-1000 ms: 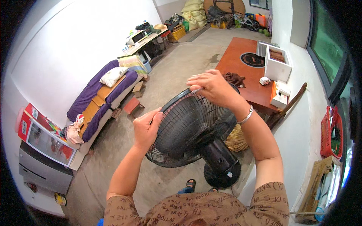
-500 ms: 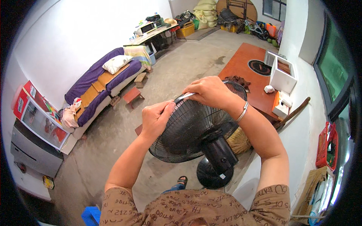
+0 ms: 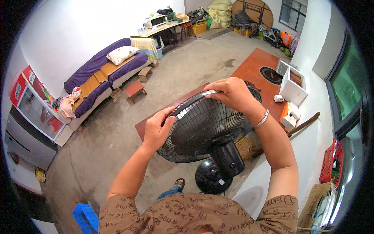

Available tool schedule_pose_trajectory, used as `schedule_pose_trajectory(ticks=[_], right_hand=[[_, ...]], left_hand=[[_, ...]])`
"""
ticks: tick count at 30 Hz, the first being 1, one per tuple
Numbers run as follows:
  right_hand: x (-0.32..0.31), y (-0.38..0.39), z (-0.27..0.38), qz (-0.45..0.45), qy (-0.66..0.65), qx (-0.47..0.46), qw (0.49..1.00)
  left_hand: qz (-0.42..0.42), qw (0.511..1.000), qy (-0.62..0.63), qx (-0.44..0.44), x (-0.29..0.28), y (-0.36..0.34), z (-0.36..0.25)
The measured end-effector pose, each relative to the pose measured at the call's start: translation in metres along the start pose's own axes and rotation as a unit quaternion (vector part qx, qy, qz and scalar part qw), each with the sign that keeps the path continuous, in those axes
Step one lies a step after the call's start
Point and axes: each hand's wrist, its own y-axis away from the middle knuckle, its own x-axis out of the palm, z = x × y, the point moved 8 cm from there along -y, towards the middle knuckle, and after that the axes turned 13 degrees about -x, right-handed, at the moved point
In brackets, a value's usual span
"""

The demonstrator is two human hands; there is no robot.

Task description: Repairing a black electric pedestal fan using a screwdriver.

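Observation:
A black standing fan (image 3: 198, 134) is in front of me, its wire guard tilted and its back motor housing toward me. My left hand (image 3: 156, 128) grips the guard's left rim, thumb apart from the fingers. At the top rim, my right hand (image 3: 233, 95) is closed with a short, shiny silver strip (image 3: 211, 93) under its fingertips; I cannot make out its kind. The strip lies against the rim. Below the guard, the round black base (image 3: 212, 179) rests on the floor near my sandalled foot (image 3: 179, 182).
A red-brown table (image 3: 249, 70) with a white box (image 3: 294, 84) stands to the right, a straw broom (image 3: 245, 148) below it. Beyond the fan is a dark red low surface (image 3: 144, 126). On the left are a red stool (image 3: 135, 89), a purple-covered sofa (image 3: 97, 82) and a display fridge (image 3: 39, 107).
My hands have moved apart along the fan's rim, the right one to the right and the left one slightly down. The silver strip has shifted right with my right hand. The whole view has turned slightly.

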Motion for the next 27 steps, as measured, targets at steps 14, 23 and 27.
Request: schedule_pose_trajectory(ticks=[14,23,27], right_hand=[[-0.008,0.005,0.004,0.007,-0.007,0.021,1.0],[0.005,0.002,-0.005,0.024,-0.002,0.052,0.998],[0.012,-0.004,0.002,0.009,-0.03,0.009,0.999]], left_hand=[[-0.064,0.993,-0.06,0.084,-0.003,0.007,-0.016],[-0.066,0.969,-0.164,0.172,0.0,-0.004,-0.051],[0.022,0.977,-0.171,0.125,0.028,-0.018,-0.063]])
